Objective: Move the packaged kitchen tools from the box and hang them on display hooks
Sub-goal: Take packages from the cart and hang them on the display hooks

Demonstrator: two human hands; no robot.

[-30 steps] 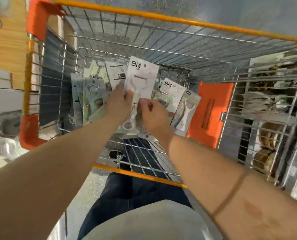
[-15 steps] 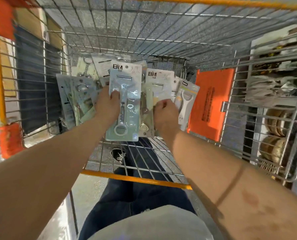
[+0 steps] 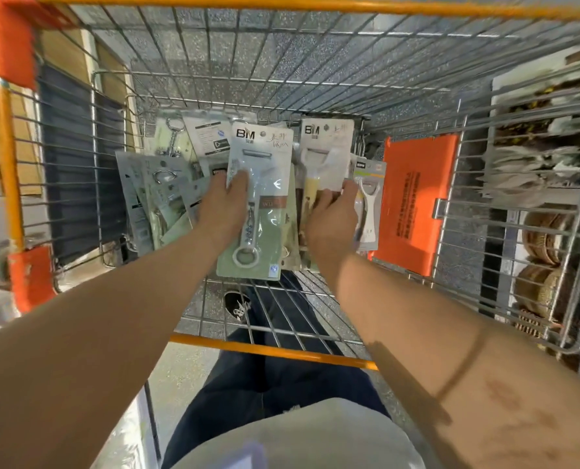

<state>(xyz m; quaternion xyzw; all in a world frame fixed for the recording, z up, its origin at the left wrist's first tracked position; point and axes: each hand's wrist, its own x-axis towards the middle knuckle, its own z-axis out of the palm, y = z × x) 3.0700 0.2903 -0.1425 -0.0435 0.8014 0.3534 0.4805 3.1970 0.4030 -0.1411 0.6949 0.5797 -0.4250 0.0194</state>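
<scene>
Pickup stage, nothing hung yet. Gripping BM-branded pack [image 3: 265, 154] with left hand [image 3: 222, 206], peeler pack [image 3: 326, 145] with right hand [image 3: 332, 220], inside wire cart [image 3: 214, 45].

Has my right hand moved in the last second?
Yes. The right hand shifted right, toward the orange flap, away from the package in the left hand.

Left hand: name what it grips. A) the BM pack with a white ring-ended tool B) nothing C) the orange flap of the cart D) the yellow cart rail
A: the left hand curls its fingers over the left edge of the BM pack, while the right hand grips the yellow-handled tool pack; the orange flap sits untouched to the right.
</scene>
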